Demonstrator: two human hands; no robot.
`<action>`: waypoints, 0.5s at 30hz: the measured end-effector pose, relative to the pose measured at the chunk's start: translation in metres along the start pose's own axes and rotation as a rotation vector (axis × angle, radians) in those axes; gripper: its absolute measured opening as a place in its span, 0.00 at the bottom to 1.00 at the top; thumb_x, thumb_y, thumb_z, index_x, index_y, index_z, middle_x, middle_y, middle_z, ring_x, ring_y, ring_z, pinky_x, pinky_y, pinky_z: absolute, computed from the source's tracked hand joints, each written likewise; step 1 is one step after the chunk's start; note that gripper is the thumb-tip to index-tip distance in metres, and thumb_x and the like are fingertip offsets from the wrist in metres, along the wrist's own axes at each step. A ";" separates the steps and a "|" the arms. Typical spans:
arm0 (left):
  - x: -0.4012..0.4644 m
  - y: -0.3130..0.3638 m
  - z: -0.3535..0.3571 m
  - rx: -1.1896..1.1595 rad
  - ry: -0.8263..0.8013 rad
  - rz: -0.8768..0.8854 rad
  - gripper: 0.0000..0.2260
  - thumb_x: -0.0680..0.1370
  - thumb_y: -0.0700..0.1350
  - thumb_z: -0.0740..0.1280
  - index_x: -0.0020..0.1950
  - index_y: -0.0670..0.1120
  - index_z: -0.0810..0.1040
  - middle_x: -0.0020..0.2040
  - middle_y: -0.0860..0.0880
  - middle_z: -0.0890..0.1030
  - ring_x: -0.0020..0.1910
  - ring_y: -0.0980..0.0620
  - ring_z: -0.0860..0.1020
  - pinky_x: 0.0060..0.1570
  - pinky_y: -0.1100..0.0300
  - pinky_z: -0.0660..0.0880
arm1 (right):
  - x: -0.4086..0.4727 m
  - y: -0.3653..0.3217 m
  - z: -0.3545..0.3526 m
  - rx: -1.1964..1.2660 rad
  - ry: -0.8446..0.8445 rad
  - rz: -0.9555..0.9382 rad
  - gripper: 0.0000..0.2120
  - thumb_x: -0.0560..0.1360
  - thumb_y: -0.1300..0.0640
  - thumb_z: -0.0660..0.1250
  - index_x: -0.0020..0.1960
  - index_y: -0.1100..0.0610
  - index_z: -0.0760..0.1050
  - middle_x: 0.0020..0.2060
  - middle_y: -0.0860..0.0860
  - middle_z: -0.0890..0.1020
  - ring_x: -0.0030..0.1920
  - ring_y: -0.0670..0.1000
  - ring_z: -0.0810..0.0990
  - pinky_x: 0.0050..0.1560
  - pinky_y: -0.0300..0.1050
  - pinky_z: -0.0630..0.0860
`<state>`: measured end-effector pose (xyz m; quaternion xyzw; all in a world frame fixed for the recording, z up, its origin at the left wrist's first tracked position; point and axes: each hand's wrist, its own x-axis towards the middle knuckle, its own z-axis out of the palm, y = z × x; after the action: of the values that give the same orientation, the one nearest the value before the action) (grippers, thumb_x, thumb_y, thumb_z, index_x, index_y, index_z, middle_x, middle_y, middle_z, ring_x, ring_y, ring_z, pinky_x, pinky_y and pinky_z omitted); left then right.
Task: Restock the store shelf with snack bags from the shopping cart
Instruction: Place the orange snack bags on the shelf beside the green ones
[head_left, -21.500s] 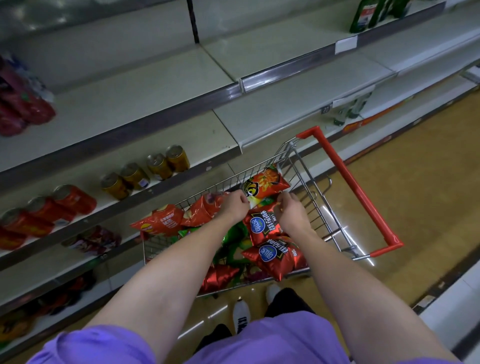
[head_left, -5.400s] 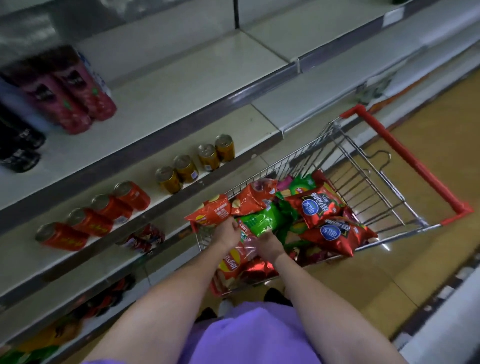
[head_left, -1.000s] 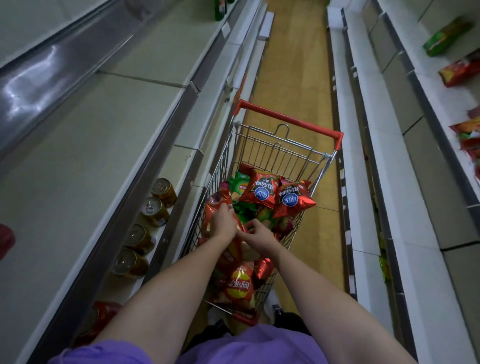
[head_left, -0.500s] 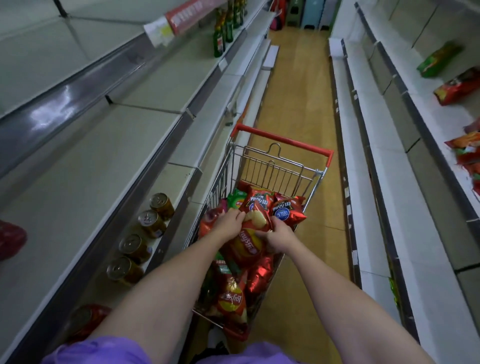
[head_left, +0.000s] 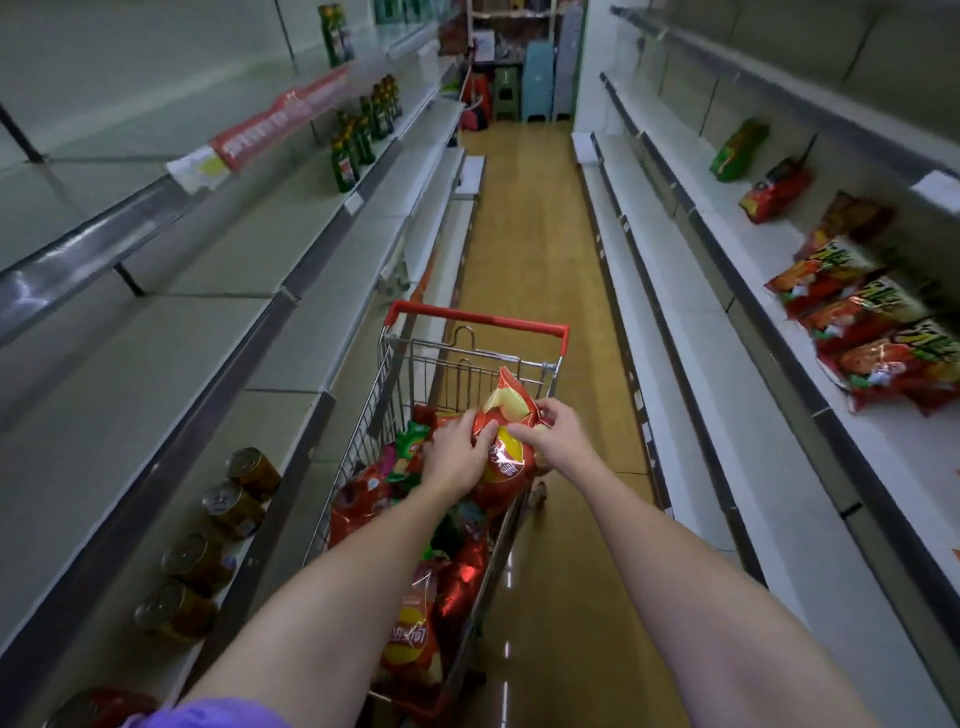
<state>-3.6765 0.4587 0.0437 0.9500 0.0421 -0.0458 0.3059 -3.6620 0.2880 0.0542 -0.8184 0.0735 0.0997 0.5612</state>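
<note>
Chip bag, red with a yellow logo, is held up over the middle of the shopping cart, above the pile of other snack bags. Both hands grip it: the left hand has its fingers curled round the bag's left edge, and the right hand pinches the right side, fingers bent over the crinkled top corner. The cart stands in the aisle on the yellow-brown floor, its red handle at the far end and its left side close beside the left shelving.

On the right shelf, a row of red and orange snack bags lies flat, with a green bag and a red bag farther along. On the left, brown cans lie in a line on a low shelf near the cart, and green bottles stand on a higher shelf farther down. A red price strip runs along an upper left shelf edge. Stools and boxes at the far end are too blurred to make out.
</note>
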 end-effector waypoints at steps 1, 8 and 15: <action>-0.001 0.008 0.004 0.017 0.024 0.008 0.24 0.82 0.66 0.52 0.70 0.54 0.71 0.63 0.50 0.79 0.63 0.46 0.76 0.67 0.42 0.70 | -0.002 0.002 -0.005 -0.006 0.034 0.004 0.27 0.70 0.47 0.78 0.65 0.52 0.74 0.58 0.48 0.79 0.55 0.50 0.81 0.53 0.52 0.82; -0.002 0.041 0.014 -0.206 0.089 -0.134 0.28 0.76 0.73 0.51 0.59 0.54 0.72 0.52 0.50 0.80 0.52 0.49 0.80 0.57 0.45 0.78 | -0.015 0.014 -0.048 0.249 0.291 0.060 0.32 0.75 0.35 0.67 0.71 0.52 0.67 0.63 0.48 0.74 0.59 0.50 0.75 0.57 0.50 0.75; 0.011 0.105 0.019 -0.442 0.056 -0.102 0.30 0.77 0.73 0.55 0.63 0.49 0.73 0.55 0.48 0.80 0.51 0.48 0.81 0.54 0.48 0.80 | -0.023 -0.002 -0.075 0.453 0.248 0.122 0.35 0.76 0.36 0.66 0.74 0.55 0.64 0.63 0.54 0.78 0.53 0.52 0.80 0.43 0.44 0.77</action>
<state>-3.6551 0.3633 0.0879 0.8576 0.1078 -0.0244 0.5024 -3.6782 0.2190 0.0875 -0.6720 0.2113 0.0135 0.7097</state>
